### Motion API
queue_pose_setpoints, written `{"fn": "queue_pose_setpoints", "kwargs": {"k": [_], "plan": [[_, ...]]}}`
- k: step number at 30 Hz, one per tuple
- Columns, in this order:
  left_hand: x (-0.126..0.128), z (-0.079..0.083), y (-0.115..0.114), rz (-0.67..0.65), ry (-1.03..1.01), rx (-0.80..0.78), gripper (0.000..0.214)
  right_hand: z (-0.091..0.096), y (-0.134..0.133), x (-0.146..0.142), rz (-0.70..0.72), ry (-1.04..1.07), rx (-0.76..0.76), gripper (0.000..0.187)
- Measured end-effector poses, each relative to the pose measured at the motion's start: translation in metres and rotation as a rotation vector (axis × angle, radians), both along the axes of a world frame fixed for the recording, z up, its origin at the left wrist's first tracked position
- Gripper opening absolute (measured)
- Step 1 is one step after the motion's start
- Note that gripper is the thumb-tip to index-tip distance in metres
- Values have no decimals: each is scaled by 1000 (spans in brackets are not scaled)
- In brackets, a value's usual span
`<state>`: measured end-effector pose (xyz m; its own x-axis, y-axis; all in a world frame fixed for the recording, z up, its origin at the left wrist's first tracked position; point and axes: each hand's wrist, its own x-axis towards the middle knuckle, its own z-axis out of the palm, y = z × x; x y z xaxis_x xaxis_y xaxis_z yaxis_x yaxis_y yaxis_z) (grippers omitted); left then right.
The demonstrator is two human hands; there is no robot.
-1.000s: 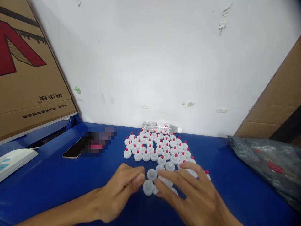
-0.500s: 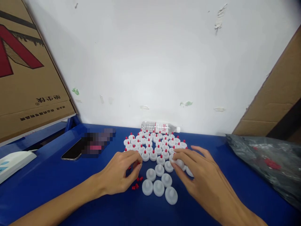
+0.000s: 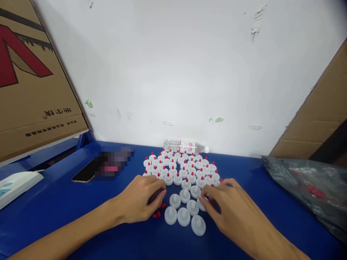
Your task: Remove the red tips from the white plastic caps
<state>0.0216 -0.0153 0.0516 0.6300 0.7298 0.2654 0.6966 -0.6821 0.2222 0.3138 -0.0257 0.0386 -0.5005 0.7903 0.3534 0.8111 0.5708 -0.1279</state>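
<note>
My left hand (image 3: 145, 198) is closed in a pinch, thumb and index tips together above several small red caps (image 3: 158, 213). Whatever is between the tips is too small to make out. My right hand (image 3: 223, 206) has thumb and index pinched at a round white nozzle lid (image 3: 202, 204), partly hidden behind the thumb. Between the hands stand several white lids without red caps, such as one white lid (image 3: 183, 216). Beyond them is a cluster of white lids with red tips, including a red-tipped lid (image 3: 177, 179).
A clear bottle (image 3: 187, 146) lies against the wall behind the lids. On the left are a phone (image 3: 85, 171), a white power strip (image 3: 18, 186) and a cardboard box (image 3: 35, 94). A grey plastic bag (image 3: 303, 191) with red pieces lies right on the blue table (image 3: 108, 238).
My right hand has come nearer and lower, away from the red-tipped lids. A white lid now shows by its thumb. The left hand stays pinched in nearly the same place.
</note>
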Motion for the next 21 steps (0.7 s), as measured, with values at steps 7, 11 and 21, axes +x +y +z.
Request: {"fn": "queue_pose_setpoints", "kwargs": {"k": [7, 11, 21], "plan": [[0, 0, -1, 19, 48, -44, 12, 20, 2, 11, -130, 1, 202, 22], [-1, -2, -1, 6, 71, -65, 14, 16, 8, 23, -193, -81, 261, 20], [0, 0, 0, -6, 152, -96, 14, 0, 13, 20, -182, -118, 268, 10]]}}
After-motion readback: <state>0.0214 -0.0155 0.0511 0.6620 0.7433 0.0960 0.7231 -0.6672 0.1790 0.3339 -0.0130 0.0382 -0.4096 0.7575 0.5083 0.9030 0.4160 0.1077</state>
